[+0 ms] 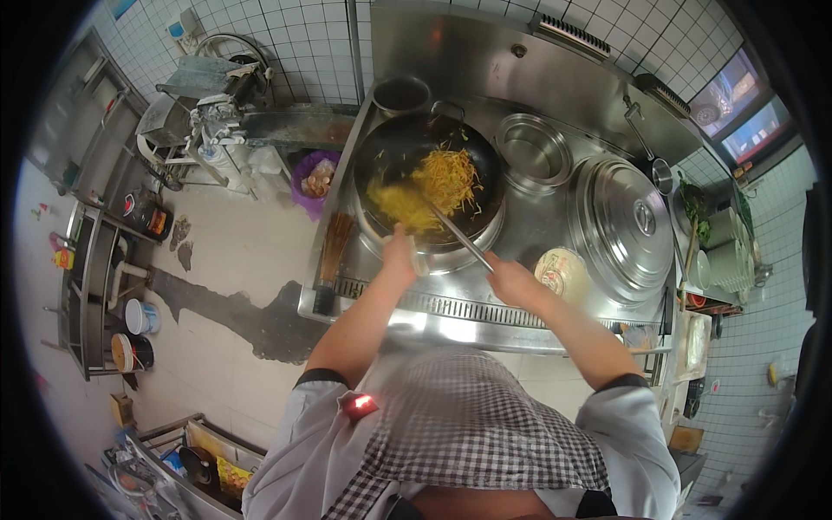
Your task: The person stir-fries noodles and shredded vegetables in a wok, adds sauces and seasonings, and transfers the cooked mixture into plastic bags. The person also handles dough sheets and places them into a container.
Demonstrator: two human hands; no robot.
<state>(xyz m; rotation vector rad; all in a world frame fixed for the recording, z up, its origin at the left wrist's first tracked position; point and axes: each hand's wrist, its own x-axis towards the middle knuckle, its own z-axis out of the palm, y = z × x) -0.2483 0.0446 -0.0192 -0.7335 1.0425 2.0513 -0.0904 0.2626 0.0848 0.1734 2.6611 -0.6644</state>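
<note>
A black wok (383,140) sits on the stainless-steel range (448,286) in front of me. In it lies a heap of thin yellow-orange shredded food (454,175), with a blurred yellow mass (403,203) at the near left. My left hand (398,253) grips the wok's near rim or handle, with a pale cloth-like piece under the palm; the grip itself is partly hidden. My right hand (512,281) is closed around the metal handle (465,239) of a cooking utensil that slants into the wok. Its head is blurred among the food, so ladle or spatula cannot be told.
Right of the wok stand a steel pot (534,153), a large lidded pot (624,208) and a tub with a printed lid (560,272). A bamboo wok brush (337,244) lies at the left edge. Bowls (725,260) are stacked far right; a purple-lined bin (305,179) stands left.
</note>
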